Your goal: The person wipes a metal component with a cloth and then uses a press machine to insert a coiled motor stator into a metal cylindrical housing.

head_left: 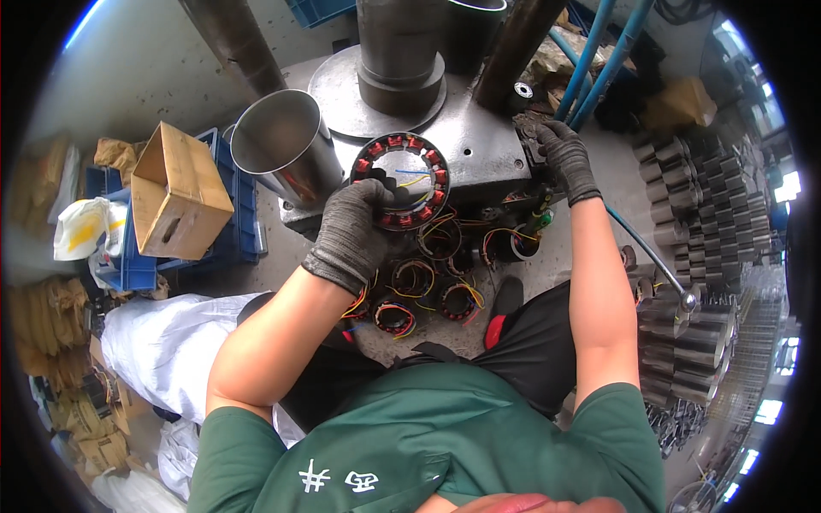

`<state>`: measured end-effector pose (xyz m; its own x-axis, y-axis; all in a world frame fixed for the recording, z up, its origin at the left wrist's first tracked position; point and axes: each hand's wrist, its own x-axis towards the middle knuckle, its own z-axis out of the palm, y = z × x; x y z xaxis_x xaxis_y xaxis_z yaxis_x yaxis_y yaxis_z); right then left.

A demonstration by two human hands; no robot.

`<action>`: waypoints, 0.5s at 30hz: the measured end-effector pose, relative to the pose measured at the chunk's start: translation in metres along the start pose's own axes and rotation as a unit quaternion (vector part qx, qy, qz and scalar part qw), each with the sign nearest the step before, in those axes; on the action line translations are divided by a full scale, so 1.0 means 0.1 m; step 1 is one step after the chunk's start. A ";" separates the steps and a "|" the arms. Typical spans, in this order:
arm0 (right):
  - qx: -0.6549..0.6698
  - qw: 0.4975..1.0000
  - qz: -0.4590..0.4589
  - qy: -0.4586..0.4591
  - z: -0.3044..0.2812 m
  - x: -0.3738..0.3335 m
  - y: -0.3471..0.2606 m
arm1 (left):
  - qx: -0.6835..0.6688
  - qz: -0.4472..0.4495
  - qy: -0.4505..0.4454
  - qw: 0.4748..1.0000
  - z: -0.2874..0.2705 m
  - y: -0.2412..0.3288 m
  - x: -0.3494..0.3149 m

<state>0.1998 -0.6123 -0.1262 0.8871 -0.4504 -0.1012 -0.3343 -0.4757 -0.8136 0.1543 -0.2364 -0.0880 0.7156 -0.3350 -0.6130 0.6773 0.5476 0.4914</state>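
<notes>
My left hand (pixel 355 224), in a dark grey knit glove, grips a motor stator (pixel 441 184) by its lower left rim. The stator is a black ring with red coil windings around its inside. Yellow and blue wires cross its opening. It is held over the front edge of the metal press table (pixel 479 162). My right hand (pixel 566 158), gloved alike, is at the table's right edge with its fingers curled by a crumpled brownish rag (pixel 532 126). Its fingertips are partly hidden, so whatever they hold cannot be made out.
A steel pot (pixel 286 150) stands left of the press column (pixel 398 47). Several wired stators (pixel 413 278) lie on the floor between my feet. A cardboard box (pixel 182 192) rests on blue crates at left. Stacked metal cylinders (pixel 697 342) and a ball-ended lever (pixel 688 301) are at right.
</notes>
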 end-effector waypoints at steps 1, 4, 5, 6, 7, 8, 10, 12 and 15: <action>0.001 1.000 0.007 0.021 0.02 0.12 0.16 | 0.005 -0.003 -0.010 1.000 0.02 0.01 -0.05; 0.139 0.982 0.129 -0.025 0.13 0.30 0.33 | 0.011 0.013 -0.032 0.999 -0.01 0.01 -0.08; 0.141 0.981 0.129 -0.025 0.17 0.34 0.35 | 0.018 0.018 -0.005 1.000 -0.04 -0.01 -0.06; 0.122 0.987 0.100 -0.022 0.21 0.38 0.36 | 0.020 0.020 -0.005 1.000 -0.07 -0.02 -0.03; 0.102 0.992 0.071 -0.019 0.26 0.43 0.37 | 0.011 0.017 -0.017 1.000 -0.09 -0.03 -0.01; 0.083 0.995 0.042 -0.018 0.36 0.49 0.40 | 0.002 0.015 -0.027 1.000 -0.11 -0.04 -0.01; 0.041 0.998 -0.019 -0.050 0.33 0.74 0.64 | 0.007 -0.009 -0.050 0.999 0.00 -0.04 -0.05; -0.099 0.993 -0.069 -0.014 0.82 0.40 -0.03 | -0.018 0.016 -0.016 1.000 -0.23 0.08 -0.16; -0.174 0.974 -0.143 0.032 0.67 1.10 0.80 | -0.047 0.031 -0.032 0.998 -0.09 -0.01 -0.17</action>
<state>0.2920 -0.6492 -0.2414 0.9420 -0.3027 0.1449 -0.1742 -0.8101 -0.5597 0.1400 -0.2246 -0.0840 0.7675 -0.3448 -0.5404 0.6142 0.6370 0.4658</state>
